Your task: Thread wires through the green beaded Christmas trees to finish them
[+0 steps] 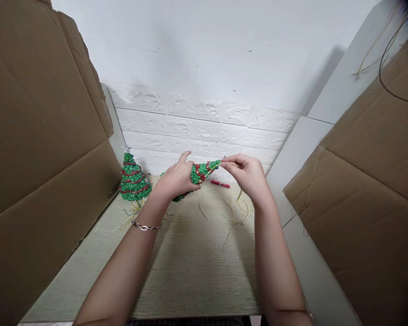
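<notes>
**Green tree (197,174) in left hand (178,179), yellow string (212,170) in right hand (248,174)**

Holds the green tree tipped over, with its thin top to the right, near the middle of the view. Wraps the left hand around the tree, with the thumb low on the near side and one finger sticking up, away from the green beads. Hides the other left fingertips, so cannot tell how close together. Pinches the yellow string between thumb and finger of the right hand, tips together, right by the tree's top. Shows red bead bands on the tree too. Cannot tell if touching the table (183,271) underneath.

Wears a shiny chain bracelet (146,226) on the left wrist.

Has an other tree (133,179) standing up at the left, green with red bands, a star on top and strings poking out at the bottom. Shows a small red tube (220,183) near the back, and loose, curly strings (231,217) in front of it. Has a white brick wall (197,122) behind, and brown cardboard (47,136) on both sides.
</notes>
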The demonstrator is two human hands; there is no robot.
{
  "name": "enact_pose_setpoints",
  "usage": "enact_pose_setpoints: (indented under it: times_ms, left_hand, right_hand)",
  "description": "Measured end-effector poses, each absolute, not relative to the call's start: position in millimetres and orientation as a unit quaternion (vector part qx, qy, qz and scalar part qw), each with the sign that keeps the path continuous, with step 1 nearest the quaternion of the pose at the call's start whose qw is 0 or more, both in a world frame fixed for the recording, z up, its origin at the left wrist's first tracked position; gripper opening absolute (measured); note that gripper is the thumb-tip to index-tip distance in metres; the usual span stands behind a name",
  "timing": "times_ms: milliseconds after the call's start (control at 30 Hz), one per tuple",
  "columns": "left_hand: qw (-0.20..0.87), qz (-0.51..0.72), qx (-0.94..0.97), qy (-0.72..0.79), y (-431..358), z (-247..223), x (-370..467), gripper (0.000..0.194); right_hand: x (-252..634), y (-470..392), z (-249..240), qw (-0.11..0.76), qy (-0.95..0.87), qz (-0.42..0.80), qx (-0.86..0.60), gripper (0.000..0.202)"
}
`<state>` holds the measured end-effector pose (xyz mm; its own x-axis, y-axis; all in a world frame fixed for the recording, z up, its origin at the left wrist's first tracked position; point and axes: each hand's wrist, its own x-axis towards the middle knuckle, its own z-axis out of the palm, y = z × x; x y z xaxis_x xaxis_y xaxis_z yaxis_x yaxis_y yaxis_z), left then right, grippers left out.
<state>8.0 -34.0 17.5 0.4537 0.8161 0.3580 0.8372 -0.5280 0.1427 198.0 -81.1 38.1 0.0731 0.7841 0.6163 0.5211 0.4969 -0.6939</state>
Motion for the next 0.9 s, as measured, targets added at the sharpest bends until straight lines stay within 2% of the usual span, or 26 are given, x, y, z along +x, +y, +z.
enact_pose_setpoints:
  times_ms: [100,367,600,900]
  left_hand:
    - [0.088,-0.196,-0.850,-0.481,-32,17,9,0.045]
    - [0.197,-0.233,-0.836,-0.456,-26,13,9,0.051]
    - [0.235,-0.272,-0.826,-0.434,-23,7,8,0.054]
    - [0.218,-0.230,-0.826,-0.466,-36,14,16,0.049]
  right_hand:
    - [196,-84,37,0.519,-0.693,0.052,-0.497,0.015]
    - [191,-82,32,0.494,-0.704,-0.015,-0.509,0.015]
    - [189,-80,31,0.475,-0.714,-0.037,-0.513,0.017]
    - [162,-73,20,0.435,-0.740,-0.038,-0.512,0.016]
